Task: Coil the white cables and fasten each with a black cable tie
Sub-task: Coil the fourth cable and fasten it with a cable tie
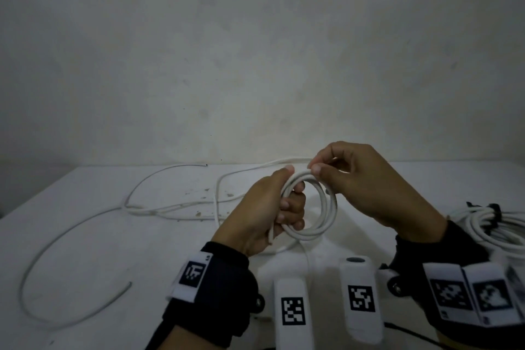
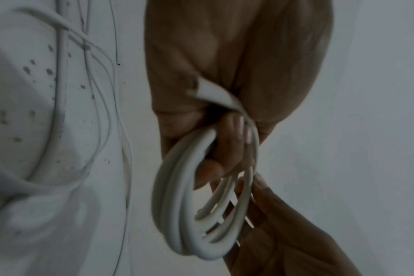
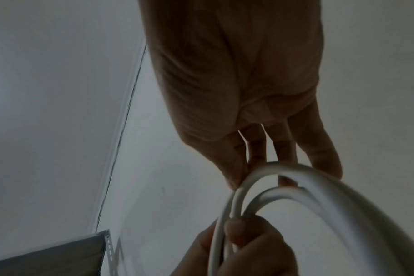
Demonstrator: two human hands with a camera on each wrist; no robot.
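Coil (image 1: pixel 309 204) between both hands' grip

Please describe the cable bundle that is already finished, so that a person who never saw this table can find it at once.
Look at the white table and go to its right edge, just past the right hand. There lies a coiled white bundle, half cut off by the picture. Unlike the coil in the hands and the loose cables on the left, it has black ties around it.
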